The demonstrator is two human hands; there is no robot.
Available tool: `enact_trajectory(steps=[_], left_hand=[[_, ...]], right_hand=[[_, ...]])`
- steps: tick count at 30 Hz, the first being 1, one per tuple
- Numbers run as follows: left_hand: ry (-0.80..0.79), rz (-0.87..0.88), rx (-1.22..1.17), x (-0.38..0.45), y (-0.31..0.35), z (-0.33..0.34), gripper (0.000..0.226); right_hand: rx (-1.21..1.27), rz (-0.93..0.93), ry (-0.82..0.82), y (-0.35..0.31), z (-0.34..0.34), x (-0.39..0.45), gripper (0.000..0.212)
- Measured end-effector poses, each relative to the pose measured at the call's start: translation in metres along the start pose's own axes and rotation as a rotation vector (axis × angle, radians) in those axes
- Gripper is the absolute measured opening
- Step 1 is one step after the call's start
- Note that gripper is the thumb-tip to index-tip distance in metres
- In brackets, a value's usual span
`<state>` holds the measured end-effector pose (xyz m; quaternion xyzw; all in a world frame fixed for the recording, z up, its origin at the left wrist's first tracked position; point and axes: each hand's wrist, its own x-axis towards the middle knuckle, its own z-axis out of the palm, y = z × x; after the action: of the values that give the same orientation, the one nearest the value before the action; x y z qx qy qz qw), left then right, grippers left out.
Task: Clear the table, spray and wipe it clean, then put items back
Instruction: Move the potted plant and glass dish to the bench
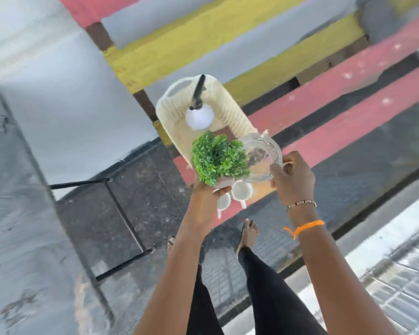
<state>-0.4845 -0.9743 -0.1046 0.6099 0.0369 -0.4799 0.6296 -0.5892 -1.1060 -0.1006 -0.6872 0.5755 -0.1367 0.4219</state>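
My left hand grips a small bushy green plant from below, over the red slats of a bench. To its right my right hand holds a clear glass jug by its handle. Two white cups sit on the bench just below the plant, their handles pointing towards me. Behind them stands a cream woven basket with a white spray bottle and its black nozzle inside. The grey table fills the left side of the view.
The bench has red and yellow painted slats with dark gaps between them. The table's black metal frame runs beside my left arm. My legs and sandalled feet stand on dark paving; a pale kerb runs along the right.
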Motion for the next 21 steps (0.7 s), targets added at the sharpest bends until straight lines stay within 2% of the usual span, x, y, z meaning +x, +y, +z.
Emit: enact_trajectory(steps=[2, 4, 9, 13, 16, 21], left_hand=[[0.012, -0.034, 0.055, 0.012, -0.017, 0.034, 0.042], [-0.037, -0.035, 0.029, 0.028, -0.033, 0.06, 0.037], [-0.019, 0.021, 0.229, 0.072, -0.076, 0.098, 0.052], [0.056, 0.0, 0.228, 0.1, -0.088, 0.119, 0.043], [0.045, -0.039, 0.304, 0.12, -0.104, 0.126, 0.037], [0.121, -0.117, 0.233, 0.144, -0.122, 0.135, 0.039]], right_hand=[[0.016, 0.057, 0.034, 0.027, -0.018, 0.02, 0.013], [0.035, 0.109, 0.064, 0.055, -0.026, 0.039, 0.008], [0.072, 0.283, 0.102, 0.119, -0.014, 0.078, 0.009], [0.081, 0.431, 0.119, 0.159, 0.01, 0.104, 0.02], [0.07, 0.516, 0.09, 0.18, 0.023, 0.121, 0.011], [0.066, 0.528, 0.026, 0.203, 0.033, 0.142, 0.012]])
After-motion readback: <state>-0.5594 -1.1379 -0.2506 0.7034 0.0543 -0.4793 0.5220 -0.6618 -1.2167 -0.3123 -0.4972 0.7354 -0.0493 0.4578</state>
